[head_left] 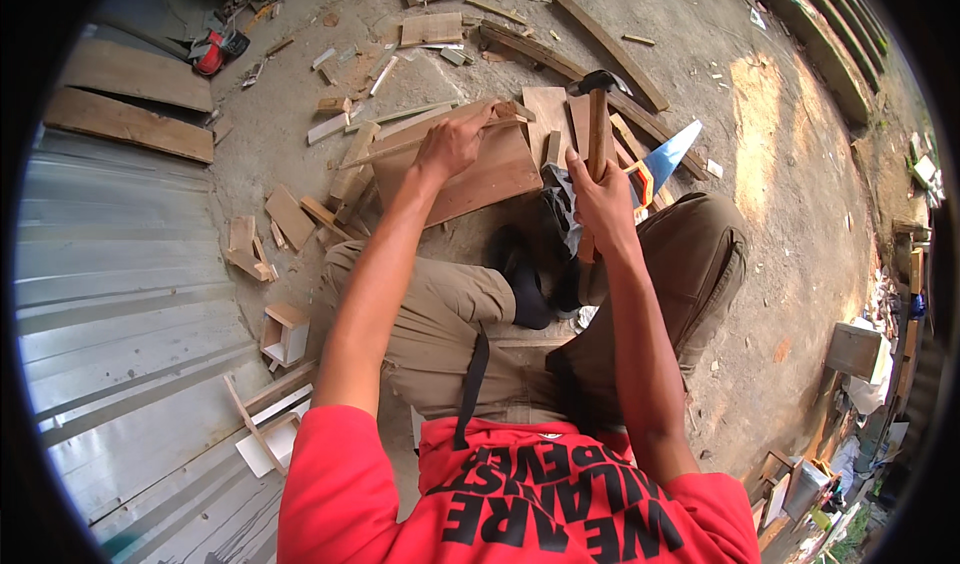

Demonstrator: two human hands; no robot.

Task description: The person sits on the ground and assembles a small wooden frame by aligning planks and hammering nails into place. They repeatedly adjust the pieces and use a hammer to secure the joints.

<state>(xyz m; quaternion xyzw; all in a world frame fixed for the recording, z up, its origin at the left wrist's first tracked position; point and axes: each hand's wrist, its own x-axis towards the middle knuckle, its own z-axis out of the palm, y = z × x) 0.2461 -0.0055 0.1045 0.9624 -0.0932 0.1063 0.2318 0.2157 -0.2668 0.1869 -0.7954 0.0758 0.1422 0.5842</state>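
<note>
On the dirt ground between the person's knees lies a brown wooden board (470,169), tilted, with a thin wooden strip (420,144) running along its upper edge. The left hand (452,144) presses down on that strip and board, fingers spread flat and closed on nothing. Just to the right, the right hand (600,199) is clamped around the wooden handle of a hammer (598,114), whose dark head stands above the board's right corner, apart from it. Behind the right hand a hand saw (665,156) with an orange handle lies on the ground. Wood offcuts (290,214) litter the ground around, and corrugated metal sheets (120,264) lie at the left.
</note>
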